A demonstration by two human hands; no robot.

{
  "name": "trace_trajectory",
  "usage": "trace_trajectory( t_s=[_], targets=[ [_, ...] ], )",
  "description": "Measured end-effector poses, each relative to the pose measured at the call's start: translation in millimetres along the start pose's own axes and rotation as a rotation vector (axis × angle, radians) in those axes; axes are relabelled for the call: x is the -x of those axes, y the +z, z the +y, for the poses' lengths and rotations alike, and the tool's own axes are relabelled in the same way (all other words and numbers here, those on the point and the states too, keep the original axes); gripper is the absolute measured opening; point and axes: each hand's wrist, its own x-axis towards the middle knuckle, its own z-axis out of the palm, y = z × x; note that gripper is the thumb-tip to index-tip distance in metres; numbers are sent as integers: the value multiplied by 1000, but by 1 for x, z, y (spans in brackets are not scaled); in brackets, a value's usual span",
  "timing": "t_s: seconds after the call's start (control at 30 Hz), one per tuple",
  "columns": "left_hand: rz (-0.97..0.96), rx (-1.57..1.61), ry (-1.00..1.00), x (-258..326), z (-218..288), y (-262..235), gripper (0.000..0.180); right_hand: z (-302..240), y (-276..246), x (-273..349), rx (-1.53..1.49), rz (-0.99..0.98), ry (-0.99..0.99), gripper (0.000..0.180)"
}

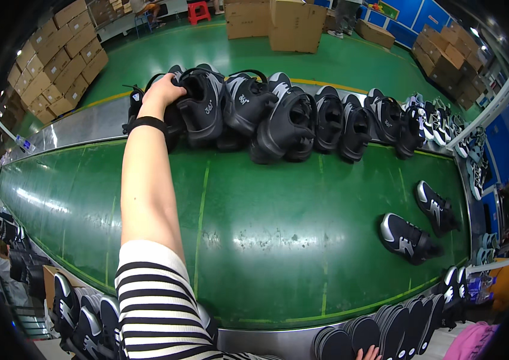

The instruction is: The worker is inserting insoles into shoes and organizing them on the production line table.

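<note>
My left hand [163,91] reaches across the green conveyor belt [230,210] to the far edge and is closed on a black shoe [174,123], partly hidden behind the hand and wrist. Right beside it stands another black shoe [202,108], heel toward me. At the bottom edge only the fingertips of my right hand [368,353] show, stretched out against a row of dark insoles [393,330]. What lies under those fingers is out of the picture.
Several black shoes [284,129] line the belt's far edge. A black-and-silver pair [407,239] lies on the belt at right. More shoes [89,327] stand near lower left. Cartons [59,60] are stacked beyond, with a red stool [198,12] and a person [344,15].
</note>
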Motion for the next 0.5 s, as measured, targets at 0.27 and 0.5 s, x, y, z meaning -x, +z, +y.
trace_trajectory(
  t_s=[0.27,0.5],
  targets=[
    [112,202,0,25,-20,-8,53,-3,4,6,46,16,-17,51],
    [278,564,264,71,28,-13,35,21,11,-13,-100,166,-127,80]
  ],
)
